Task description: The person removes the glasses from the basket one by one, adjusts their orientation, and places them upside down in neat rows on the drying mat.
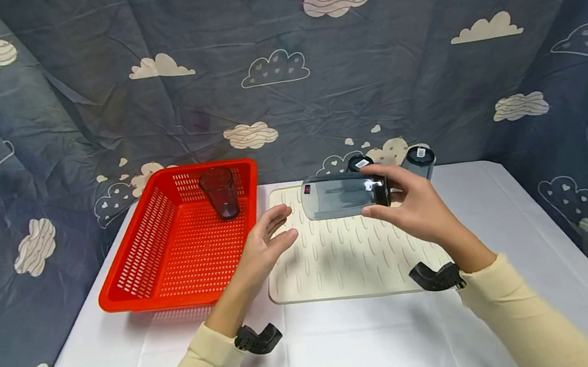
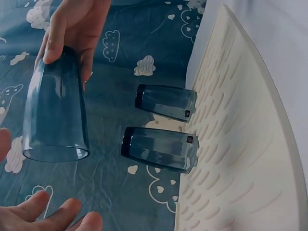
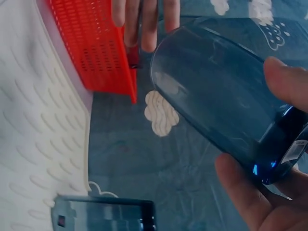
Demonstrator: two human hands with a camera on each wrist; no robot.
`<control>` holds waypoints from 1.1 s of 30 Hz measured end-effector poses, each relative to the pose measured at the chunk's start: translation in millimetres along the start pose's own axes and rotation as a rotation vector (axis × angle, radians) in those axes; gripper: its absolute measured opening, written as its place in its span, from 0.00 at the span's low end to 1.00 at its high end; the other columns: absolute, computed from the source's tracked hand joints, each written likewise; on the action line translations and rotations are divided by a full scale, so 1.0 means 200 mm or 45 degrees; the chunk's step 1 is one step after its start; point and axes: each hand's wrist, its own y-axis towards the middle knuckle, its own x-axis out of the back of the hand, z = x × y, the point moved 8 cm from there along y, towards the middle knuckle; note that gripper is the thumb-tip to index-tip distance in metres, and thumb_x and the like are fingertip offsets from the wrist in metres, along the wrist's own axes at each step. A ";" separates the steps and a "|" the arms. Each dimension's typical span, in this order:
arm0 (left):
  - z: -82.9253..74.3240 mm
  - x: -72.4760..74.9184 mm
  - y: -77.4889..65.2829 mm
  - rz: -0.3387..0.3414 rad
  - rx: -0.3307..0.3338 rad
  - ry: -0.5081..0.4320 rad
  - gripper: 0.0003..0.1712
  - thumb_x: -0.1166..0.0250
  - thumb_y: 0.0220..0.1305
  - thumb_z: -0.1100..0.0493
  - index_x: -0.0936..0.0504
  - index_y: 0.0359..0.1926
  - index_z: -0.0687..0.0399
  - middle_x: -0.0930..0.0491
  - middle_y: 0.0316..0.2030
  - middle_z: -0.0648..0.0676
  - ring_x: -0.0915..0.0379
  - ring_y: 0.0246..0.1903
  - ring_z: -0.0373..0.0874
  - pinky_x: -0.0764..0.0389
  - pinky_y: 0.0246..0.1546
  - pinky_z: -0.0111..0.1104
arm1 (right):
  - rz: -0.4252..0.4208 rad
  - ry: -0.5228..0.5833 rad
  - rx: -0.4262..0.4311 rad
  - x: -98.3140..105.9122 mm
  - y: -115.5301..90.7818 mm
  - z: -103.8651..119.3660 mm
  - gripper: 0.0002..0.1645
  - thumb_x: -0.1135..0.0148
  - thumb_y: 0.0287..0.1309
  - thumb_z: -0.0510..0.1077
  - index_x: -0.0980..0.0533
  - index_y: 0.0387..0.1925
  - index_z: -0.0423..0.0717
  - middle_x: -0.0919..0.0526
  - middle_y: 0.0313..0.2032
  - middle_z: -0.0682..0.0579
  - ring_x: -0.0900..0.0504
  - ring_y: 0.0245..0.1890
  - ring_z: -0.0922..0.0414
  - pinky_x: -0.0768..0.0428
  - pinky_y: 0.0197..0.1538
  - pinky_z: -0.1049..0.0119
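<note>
My right hand [image 1: 410, 202] grips a blue-grey drinking glass [image 1: 337, 196] by its dark base end. The glass lies sideways in the air above the cream drying mat [image 1: 327, 266], its mouth pointing left. Just left of that mouth, my left hand [image 1: 268, 239] is held with loosely bent fingers and holds nothing. Two more glasses stand upside down on the mat's far side, seen in the left wrist view as an upper glass [image 2: 166, 102] and a lower glass [image 2: 161, 148]. The held glass partly hides one of them in the head view.
A red plastic basket [image 1: 111, 300] sits on the left of the white-covered table [image 1: 349, 350], with one dark tumbler [image 1: 221, 193] upright inside near its back right corner. A grey cloud-print cloth [image 1: 284, 110] hangs behind and at both sides.
</note>
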 end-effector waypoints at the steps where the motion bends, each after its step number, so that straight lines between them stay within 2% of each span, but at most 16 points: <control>1: 0.00 0.00 -0.01 -0.001 -0.006 0.003 0.33 0.40 0.66 0.65 0.38 0.71 0.63 0.35 0.71 0.64 0.43 0.74 0.57 0.36 0.73 0.49 | -0.009 -0.047 0.016 0.00 0.01 0.01 0.40 0.25 0.52 0.42 0.29 0.67 0.56 0.24 0.62 0.49 0.21 0.49 0.60 0.22 0.46 0.81; 4: -0.01 0.01 -0.02 -0.009 -0.016 0.012 0.33 0.40 0.67 0.65 0.38 0.71 0.64 0.34 0.70 0.64 0.42 0.74 0.56 0.36 0.72 0.49 | -0.017 -0.141 0.050 0.01 0.04 0.03 0.40 0.24 0.51 0.43 0.28 0.66 0.56 0.24 0.63 0.50 0.22 0.54 0.55 0.20 0.45 0.75; 8: -0.02 0.02 -0.03 -0.023 -0.028 0.014 0.30 0.41 0.67 0.65 0.35 0.68 0.65 0.31 0.68 0.65 0.39 0.72 0.57 0.33 0.71 0.49 | 0.013 -0.245 0.093 0.01 0.08 0.06 0.40 0.24 0.51 0.44 0.28 0.66 0.55 0.25 0.65 0.48 0.24 0.59 0.50 0.19 0.43 0.61; 12: -0.02 0.04 -0.04 -0.027 -0.050 0.035 0.25 0.41 0.67 0.65 0.30 0.63 0.67 0.28 0.64 0.67 0.35 0.68 0.60 0.30 0.68 0.50 | 0.056 -0.322 0.171 0.00 0.11 0.09 0.38 0.24 0.50 0.44 0.26 0.64 0.52 0.23 0.63 0.47 0.24 0.59 0.49 0.22 0.41 0.56; 16: -0.03 0.05 -0.05 -0.038 -0.074 0.103 0.21 0.40 0.66 0.64 0.25 0.58 0.68 0.24 0.60 0.66 0.30 0.64 0.59 0.26 0.64 0.48 | 0.094 -0.391 0.250 0.00 0.16 0.13 0.38 0.22 0.47 0.42 0.25 0.62 0.51 0.20 0.60 0.47 0.23 0.58 0.47 0.23 0.51 0.49; 20: -0.04 0.07 -0.06 -0.087 -0.084 0.139 0.18 0.40 0.67 0.63 0.23 0.55 0.67 0.22 0.58 0.66 0.27 0.60 0.56 0.22 0.58 0.36 | 0.144 -0.463 0.272 -0.01 0.22 0.16 0.39 0.22 0.46 0.42 0.25 0.63 0.51 0.21 0.59 0.45 0.22 0.59 0.44 0.26 0.59 0.42; 25: -0.03 0.09 -0.07 -0.127 -0.083 0.111 0.17 0.41 0.68 0.64 0.23 0.55 0.68 0.22 0.57 0.66 0.27 0.58 0.56 0.23 0.54 0.27 | 0.236 -0.564 0.231 -0.04 0.31 0.19 0.39 0.23 0.49 0.43 0.27 0.64 0.54 0.22 0.59 0.46 0.22 0.58 0.46 0.26 0.56 0.41; 29: -0.03 0.08 -0.07 -0.124 -0.069 0.097 0.17 0.41 0.67 0.64 0.24 0.56 0.66 0.22 0.56 0.65 0.26 0.58 0.56 0.23 0.53 0.26 | 0.341 -0.693 0.202 -0.08 0.38 0.19 0.39 0.24 0.50 0.45 0.28 0.65 0.57 0.23 0.60 0.47 0.22 0.57 0.46 0.24 0.53 0.42; 33: -0.02 0.06 -0.08 -0.103 -0.055 0.080 0.18 0.42 0.68 0.65 0.25 0.56 0.66 0.22 0.56 0.65 0.27 0.59 0.57 0.23 0.54 0.24 | 0.468 -0.827 0.227 -0.13 0.44 0.18 0.38 0.25 0.51 0.45 0.27 0.65 0.56 0.23 0.60 0.46 0.20 0.54 0.46 0.21 0.51 0.46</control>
